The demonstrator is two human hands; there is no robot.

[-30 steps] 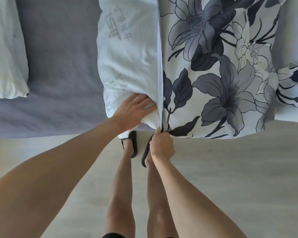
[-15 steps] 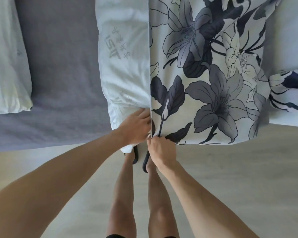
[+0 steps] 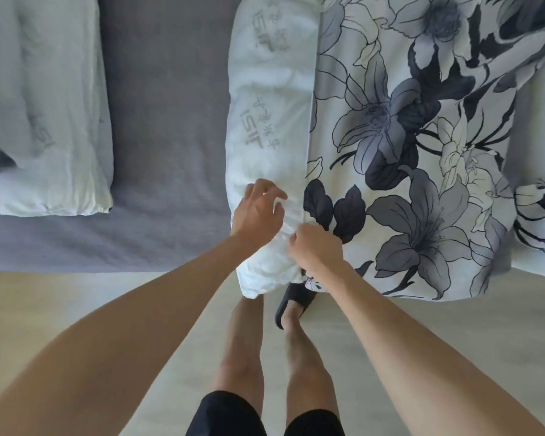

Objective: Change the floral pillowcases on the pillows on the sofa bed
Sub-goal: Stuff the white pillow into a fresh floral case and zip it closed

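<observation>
white pillow (image 3: pixel 265 127) lies on the grey sofa bed (image 3: pixel 167 121), near corner hanging off the front edge over the floor (image 3: pixel 453 341). floral pillowcase (image 3: pixel 406 152) covers its right part; the open hem runs straight down the pillow, left strip bare.

handling, my read: the pillow is soft, light and bulky, squashes anywhere i grab it, so there's no firm hold on the body. the case is thin limp cotton, bunches easily, not slippery, not fragile. best hold looks like the hem corner for the case and the bare near corner for the pillow.

left hand (image 3: pixel 258 212) is over the bare corner, just left of the hem. fingers curled and slightly spread, tips at the white fabric, which is creased under them. can't tell if it actually grips or only touches.

right hand (image 3: pixel 315 247) is just right of it, at the hem's near end. fingers curled tight with fabric bunched in them, pinching the case edge as far as i can judge.

second bare pillow (image 3: pixel 44 121) lies well apart at the far left. another floral piece (image 3: pixel 538 221) sits at the right edge.
</observation>
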